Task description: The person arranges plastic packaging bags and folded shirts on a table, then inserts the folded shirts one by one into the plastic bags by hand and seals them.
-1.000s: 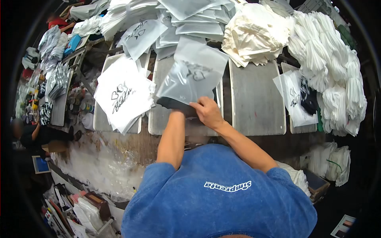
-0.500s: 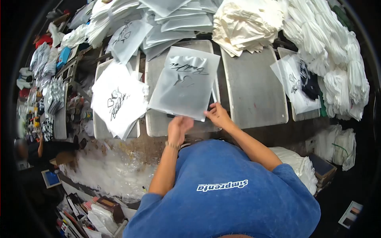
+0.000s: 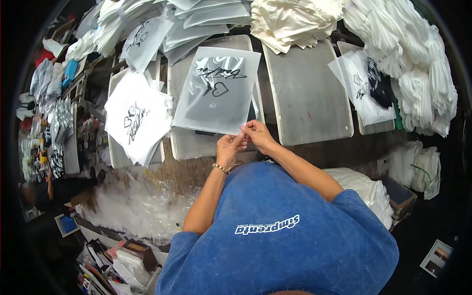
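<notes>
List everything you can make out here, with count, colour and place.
Frosted bag: one, translucent with black print, over middle board
Boards: four visible, grey, across centre
Printed pile: count unclear, white with black print, left board
Frosted stack: several, greyish white, top centre
Cloth pile: count unclear, cream, top right of centre
Bundles: several, white, right
Black item: one, black, far-right board
Blue box: one, blue, upper left
Loose plastic: count unclear, whitish, floor left
Co-worker: one, dark clothing, far left
Shirt: one, blue, bottom centre
Bracelet: one, beaded, left wrist
Hands: two, left and right, at bag's near right corner
</notes>
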`<state>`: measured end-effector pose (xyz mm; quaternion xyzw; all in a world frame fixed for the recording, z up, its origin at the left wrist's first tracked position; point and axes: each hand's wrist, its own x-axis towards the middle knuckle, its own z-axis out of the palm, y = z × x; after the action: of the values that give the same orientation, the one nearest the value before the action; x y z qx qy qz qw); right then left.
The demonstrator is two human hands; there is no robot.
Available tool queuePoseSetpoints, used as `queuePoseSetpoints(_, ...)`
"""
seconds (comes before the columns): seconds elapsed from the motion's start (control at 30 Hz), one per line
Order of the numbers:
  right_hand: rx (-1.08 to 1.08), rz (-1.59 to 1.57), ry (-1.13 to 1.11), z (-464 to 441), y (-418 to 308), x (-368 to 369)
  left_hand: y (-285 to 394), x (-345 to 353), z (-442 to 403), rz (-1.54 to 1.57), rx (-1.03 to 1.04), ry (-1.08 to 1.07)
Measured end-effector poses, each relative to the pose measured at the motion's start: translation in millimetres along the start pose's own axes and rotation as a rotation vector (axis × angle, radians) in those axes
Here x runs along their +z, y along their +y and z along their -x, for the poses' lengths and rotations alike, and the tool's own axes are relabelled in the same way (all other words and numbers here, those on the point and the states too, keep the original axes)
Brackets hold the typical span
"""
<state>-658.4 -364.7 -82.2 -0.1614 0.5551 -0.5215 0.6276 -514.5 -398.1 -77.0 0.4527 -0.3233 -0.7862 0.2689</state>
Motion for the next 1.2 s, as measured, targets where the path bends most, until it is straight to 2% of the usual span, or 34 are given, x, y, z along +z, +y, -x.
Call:
queuePoseSetpoints(0.1,0.07,-0.041,0.0,1.9,-0.3,-4.4,-4.7,0.7,-6.0,-0.01,0.029,-0.024)
queuePoseSetpoints(0.2,0.01,0.014,-0.026,0.3,-0.3,-12.5,-3.4,-1.5,-10.5,-0.042,0.029,0.015)
queuePoseSetpoints(0.23,-0.082,0.184,0.008,3.5,-0.8,-13.4,1.1,-10.2,-12.7,-0.018,0.037,0.077)
queuePoseSetpoints(0.27,-0.174,0.353,0.042,5.9,-3.0,-12.5,7.5,-22.0,-14.8,0.004,0.045,0.14)
queuePoseSetpoints(0.37,-0.275,0.313,0.079,4.1,-4.3,-39.4,43.4,-79.5,-18.1,0.048,0.148,0.222)
queuePoseSetpoints(0.4,-0.212,0.42,0.071,9.3,-16.9,-53.0,49.3,-100.7,-21.7,0.074,0.18,0.288)
queuePoseSetpoints(0.47,-0.21,0.435,0.058,5.5,-26.5,-74.1,59.0,-124.7,-19.9,0.066,0.152,0.291)
queuePoseSetpoints(0.5,-0.204,0.449,0.049,3.6,-28.0,-78.9,62.2,-127.4,-16.8,0.065,0.13,0.277)
queuePoseSetpoints(0.6,-0.269,0.054,-0.012,-7.4,-49.4,-82.7,60.2,-104.3,-18.7,0.062,0.118,0.288)
queuePoseSetpoints(0.63,-0.291,0.071,-0.007,-12.9,-62.9,-89.9,58.7,-94.1,-26.0,0.041,0.139,0.239)
queuePoseSetpoints(0.67,-0.281,0.293,0.094,-23.3,-76.4,-107.0,57.6,-82.2,-36.4,0.02,0.159,0.198)
queuePoseSetpoints(0.7,-0.304,0.164,0.276,-12.2,-101.0,-95.4,64.9,-63.6,-39.6,0.055,0.135,0.114)
queuePoseSetpoints(0.73,-0.39,0.203,0.259,-16.4,-114.2,-118.8,74.7,-38.9,-38.0,-0.064,0.154,0.091)
queuePoseSetpoints(0.77,-0.415,0.252,0.342,-12.8,-125.6,-146.5,85.2,-25.2,-37.2,-0.184,0.093,0.028)
queuePoseSetpoints(0.8,-0.394,0.413,0.52,-10.8,-132.8,-184.8,90.4,-19.2,-36.1,-0.247,0.099,0.006)
queuePoseSetpoints(0.83,-0.434,0.451,0.52,-1.0,-140.9,-232.2,95.3,-30.2,-38.7,-0.237,0.11,0.028)
queuePoseSetpoints(0.87,-0.472,0.488,0.522,12.0,-140.4,-260.3,98.0,-48.0,-42.8,-0.403,0.205,0.093)
queuePoseSetpoints(0.9,-0.459,0.351,0.575,39.3,-144.9,-255.8,99.5,-70.0,-47.9,-0.572,0.293,0.159)
queuePoseSetpoints(0.93,-0.435,0.295,0.685,42.3,-125.9,-293.7,99.5,-106.4,-58.5,-0.836,0.495,0.406)
queuePoseSetpoints(0.97,-0.406,0.204,0.674,44.9,-99.7,-339.2,100.2,-147.9,-66.1,-1.101,0.688,0.657)
queuePoseSetpoints(1.0,-0.254,0.365,0.725,50.8,-81.4,-373.4,107.1,-179.5,-65.4,-1.264,0.768,0.869)
queuePoseSetpoints(1.03,-0.249,0.397,0.765,56.9,-66.2,-365.5,115.8,-206.5,-66.5,-1.422,0.852,1.087)
queuePoseSetpoints(1.07,-0.191,0.307,0.717,56.2,-47.0,-384.7,118.8,-232.2,-69.3,-1.416,0.853,1.103)
queuePoseSetpoints(1.1,-0.193,0.295,0.723,52.9,-29.4,-398.8,116.8,-256.8,-69.8,-1.481,0.848,0.993)
queuePoseSetpoints(1.13,-0.203,0.324,0.785,54.1,-21.3,-405.0,115.6,-270.5,-68.0,-1.542,0.84,0.879)
queuePoseSetpoints(1.17,-0.217,0.353,0.847,53.6,-19.2,-408.5,117.9,-274.9,-65.7,-1.54,0.837,0.893)
queuePoseSetpoints(1.2,-0.304,0.53,0.952,54.8,-19.6,-409.2,122.6,-277.9,-63.1,-1.481,0.674,0.794)
